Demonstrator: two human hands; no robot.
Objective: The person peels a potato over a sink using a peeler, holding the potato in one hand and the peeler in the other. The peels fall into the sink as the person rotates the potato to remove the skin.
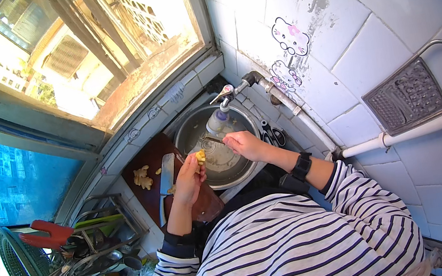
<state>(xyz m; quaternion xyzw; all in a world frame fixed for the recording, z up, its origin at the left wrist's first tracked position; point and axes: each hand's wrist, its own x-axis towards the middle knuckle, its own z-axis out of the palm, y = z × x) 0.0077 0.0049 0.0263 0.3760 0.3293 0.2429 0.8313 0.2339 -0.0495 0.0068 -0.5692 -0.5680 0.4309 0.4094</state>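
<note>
My left hand (pixel 190 183) holds a piece of ginger (pixel 200 156) over the near left rim of a round metal sink basin (pixel 249 116). The ginger's yellow flesh shows. Above the basin, my right hand (pixel 244 145) grips a slim tool (pixel 214 139), its end pointing left; I cannot tell its exact kind. The tool and the ginger are apart. Left of the basin, a knife (pixel 167 174) rests on a reddish-brown cutting board (pixel 143 199). An unpeeled ginger root (pixel 142 178) and a small ginger piece (pixel 158 171) lie beside the blade.
A tap (pixel 227 91) with a white filter nozzle (pixel 217 121) reaches over the basin. Black-handled scissors (pixel 273 134) are at its right. A metal grater (pixel 405 96) hangs by the wall pipe (pixel 363 148). A utensil rack (pixel 102 241) and green colander (pixel 24 272) stand left.
</note>
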